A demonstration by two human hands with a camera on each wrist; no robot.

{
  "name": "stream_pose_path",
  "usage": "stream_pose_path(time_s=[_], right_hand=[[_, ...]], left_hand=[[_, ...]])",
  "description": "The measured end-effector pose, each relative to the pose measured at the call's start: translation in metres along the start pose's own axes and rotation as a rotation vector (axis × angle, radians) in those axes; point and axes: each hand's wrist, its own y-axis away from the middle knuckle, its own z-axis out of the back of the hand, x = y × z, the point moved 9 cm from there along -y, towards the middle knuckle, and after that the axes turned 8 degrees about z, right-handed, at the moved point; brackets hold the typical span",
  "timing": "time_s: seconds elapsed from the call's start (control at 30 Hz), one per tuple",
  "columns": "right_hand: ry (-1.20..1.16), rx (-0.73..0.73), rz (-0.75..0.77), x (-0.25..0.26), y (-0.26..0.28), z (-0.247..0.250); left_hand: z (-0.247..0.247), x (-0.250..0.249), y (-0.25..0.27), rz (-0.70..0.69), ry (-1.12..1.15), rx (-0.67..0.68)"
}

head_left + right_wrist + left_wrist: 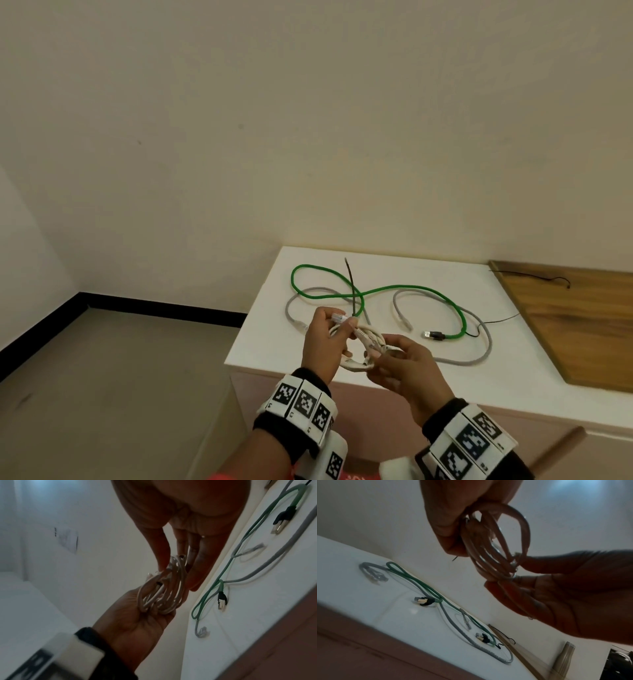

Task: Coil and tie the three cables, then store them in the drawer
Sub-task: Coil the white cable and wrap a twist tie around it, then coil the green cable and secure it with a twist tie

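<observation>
White coiled cable [359, 346] pinched between curled left fingers [337, 337] and right fingers [394, 356], above the table [513, 370].

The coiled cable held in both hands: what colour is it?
White or off-white. The coiled cable shows best in the head view; both wrist views render it dim and tinted.

Bare cream walls [308, 120], black skirting [164, 306], grey floor [120, 394], white cabinet top [513, 370], wooden board [582, 325]
</observation>
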Motion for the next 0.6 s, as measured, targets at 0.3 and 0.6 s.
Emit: stream_pose_path(time_s=[0.3,0.6], right_hand=[[0.046,-0.020,-0.011,0.034,-0.103,-0.005],[0.188,-0.140,-0.041,0.038,-0.255,0.010]], left_hand=[[0.018,0.012,-0.061,0.049,-0.249,0.060],[0.034,0.068,-0.105,0.052,-0.837,0.202]])
